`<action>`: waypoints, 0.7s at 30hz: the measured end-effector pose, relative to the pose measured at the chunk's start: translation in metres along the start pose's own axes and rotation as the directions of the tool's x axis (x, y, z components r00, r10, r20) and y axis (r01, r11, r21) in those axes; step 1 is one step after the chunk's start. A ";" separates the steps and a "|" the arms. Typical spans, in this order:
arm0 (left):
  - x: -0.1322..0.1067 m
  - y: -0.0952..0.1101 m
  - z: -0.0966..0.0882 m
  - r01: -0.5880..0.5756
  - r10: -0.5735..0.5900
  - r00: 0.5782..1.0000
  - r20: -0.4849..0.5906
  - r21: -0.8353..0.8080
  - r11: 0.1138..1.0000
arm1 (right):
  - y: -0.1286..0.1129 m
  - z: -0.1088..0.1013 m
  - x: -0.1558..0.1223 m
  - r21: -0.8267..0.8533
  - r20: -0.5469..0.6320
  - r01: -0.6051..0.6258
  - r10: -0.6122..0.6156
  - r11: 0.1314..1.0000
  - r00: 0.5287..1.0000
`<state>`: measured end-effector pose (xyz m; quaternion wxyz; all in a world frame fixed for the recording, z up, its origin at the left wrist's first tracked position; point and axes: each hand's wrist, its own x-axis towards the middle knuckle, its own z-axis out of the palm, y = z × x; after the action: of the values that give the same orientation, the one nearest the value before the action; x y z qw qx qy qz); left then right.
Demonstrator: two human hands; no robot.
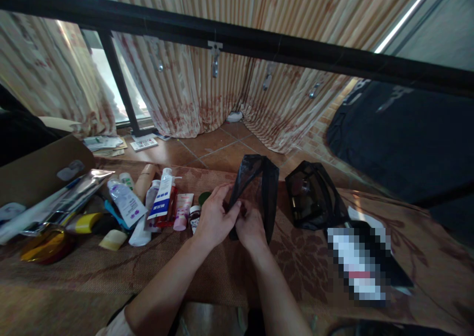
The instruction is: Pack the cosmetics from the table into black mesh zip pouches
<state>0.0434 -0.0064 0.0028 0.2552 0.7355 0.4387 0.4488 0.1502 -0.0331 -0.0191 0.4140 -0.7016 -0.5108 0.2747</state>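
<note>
Both hands meet at the centre of a patterned brown cloth (207, 272). My left hand (215, 217) and my right hand (252, 227) each pinch the lower edge of a black mesh pouch (259, 178), which stands upright between them. Fingers of both hands are closed on the mesh. A second black mesh pouch (311, 198) lies just to the right, with something dark inside it. Left of my hands lies a spread of tubes and bottles, the nearest being a small dark jar (194, 216) and a pink tube (182, 210).
A white-blue tube (126, 201), a white pump bottle (163, 198), a yellow item (86, 222) and an amber case (46, 244) crowd the left. A blurred packet (357, 264) lies right. A cardboard box (40, 170) stands far left. A black rail (237, 40) and curtains (207, 89) lie behind.
</note>
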 end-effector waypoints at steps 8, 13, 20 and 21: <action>0.000 0.000 0.000 -0.002 0.002 1.000 0.009 0.005 1.000 | 0.001 0.001 0.000 0.019 0.012 -0.004 0.004 1.000 1.000; 0.001 0.000 0.000 -0.019 0.019 1.000 0.004 -0.002 1.000 | 0.002 0.001 0.000 0.016 0.005 0.016 -0.016 1.000 1.000; 0.001 0.002 -0.001 0.004 -0.004 1.000 -0.001 -0.020 1.000 | 0.000 0.001 -0.001 0.027 -0.013 0.028 -0.028 0.999 1.000; 0.001 0.002 -0.001 0.007 -0.007 1.000 0.001 -0.018 1.000 | -0.001 0.001 -0.001 0.027 -0.008 0.023 -0.023 0.999 1.000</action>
<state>0.0438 -0.0063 0.0056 0.2637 0.7317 0.4372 0.4516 0.1489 -0.0338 -0.0188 0.4285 -0.6912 -0.5134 0.2741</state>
